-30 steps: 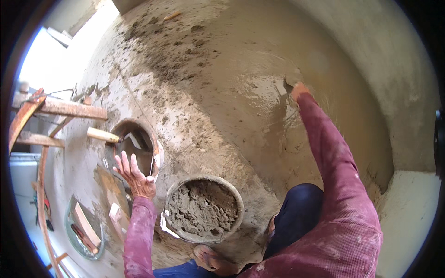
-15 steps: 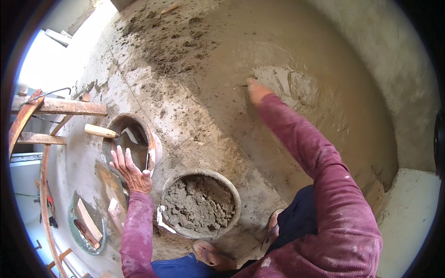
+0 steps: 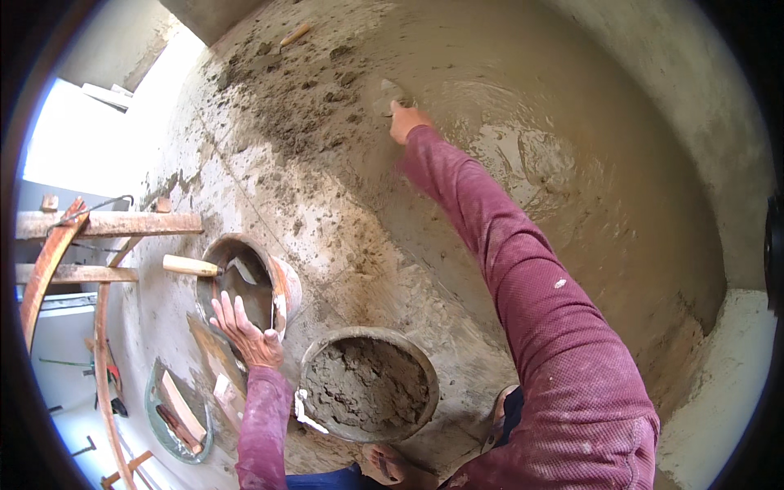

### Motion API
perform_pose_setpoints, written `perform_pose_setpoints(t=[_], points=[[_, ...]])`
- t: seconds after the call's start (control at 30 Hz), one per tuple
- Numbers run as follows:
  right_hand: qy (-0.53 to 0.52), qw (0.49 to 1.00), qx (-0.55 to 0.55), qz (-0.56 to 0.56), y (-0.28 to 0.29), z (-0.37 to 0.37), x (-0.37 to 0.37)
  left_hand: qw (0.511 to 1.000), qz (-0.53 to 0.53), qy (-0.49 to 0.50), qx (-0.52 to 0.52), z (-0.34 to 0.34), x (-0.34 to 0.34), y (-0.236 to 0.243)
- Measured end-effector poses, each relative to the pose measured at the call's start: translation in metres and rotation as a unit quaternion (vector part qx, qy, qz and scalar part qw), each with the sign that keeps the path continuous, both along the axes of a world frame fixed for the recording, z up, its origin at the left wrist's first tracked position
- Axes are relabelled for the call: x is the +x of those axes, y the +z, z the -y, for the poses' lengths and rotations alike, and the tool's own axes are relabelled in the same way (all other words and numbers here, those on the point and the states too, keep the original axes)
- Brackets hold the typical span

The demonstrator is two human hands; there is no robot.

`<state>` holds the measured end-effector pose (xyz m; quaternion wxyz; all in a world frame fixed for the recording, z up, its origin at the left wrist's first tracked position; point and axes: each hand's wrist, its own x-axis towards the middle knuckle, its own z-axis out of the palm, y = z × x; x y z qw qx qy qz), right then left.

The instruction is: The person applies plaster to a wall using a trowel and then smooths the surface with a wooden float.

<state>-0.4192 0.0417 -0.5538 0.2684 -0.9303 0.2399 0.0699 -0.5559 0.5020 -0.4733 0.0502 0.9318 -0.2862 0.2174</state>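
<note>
My right hand (image 3: 408,121) is closed around the handle of a trowel (image 3: 387,95), its blade lying flat at the left edge of wet grey mortar (image 3: 572,220) on the floor. Smeared arcs and a shiny wet patch show in that mortar. My left hand (image 3: 247,333) is open, fingers spread, held in the air by the near side of a bucket (image 3: 289,290) and gripping nothing. Grey liquid stands in the bucket, and a wooden-handled tool (image 3: 191,265) rests across its rim.
A round tub (image 3: 431,367) of thick mortar stands near my feet. Left of it lie a board (image 3: 214,347) and a green basin (image 3: 155,408) with wooden pieces. A wooden frame (image 3: 106,224) stands at the left. Mortar crumbs and another wooden-handled tool (image 3: 296,34) lie at the far side.
My right hand has swept the trowel leftward and farther away from me. My left hand stays open near the bucket, while the whole view has shifted slightly.
</note>
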Motion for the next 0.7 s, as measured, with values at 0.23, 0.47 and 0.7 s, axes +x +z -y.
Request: perform_pose_setpoints(t=[0.23, 0.47, 0.7], points=[[-0.184, 0.981, -0.061, 0.021, -0.027, 0.153, -0.048, 1.000, -0.007, -0.013, -0.002, 0.010, 0.003, -0.001], [-0.426, 0.901, -0.069, 0.053, -0.034, 0.236, -0.248, 0.999, -0.010, -0.023, -0.022, 0.017, 0.005, 0.002], [-0.001, 0.996, -0.052, 0.067, 0.009, 0.046, -0.241, 0.999, -0.018, -0.014, -0.036, 0.005, 0.002, -0.004]])
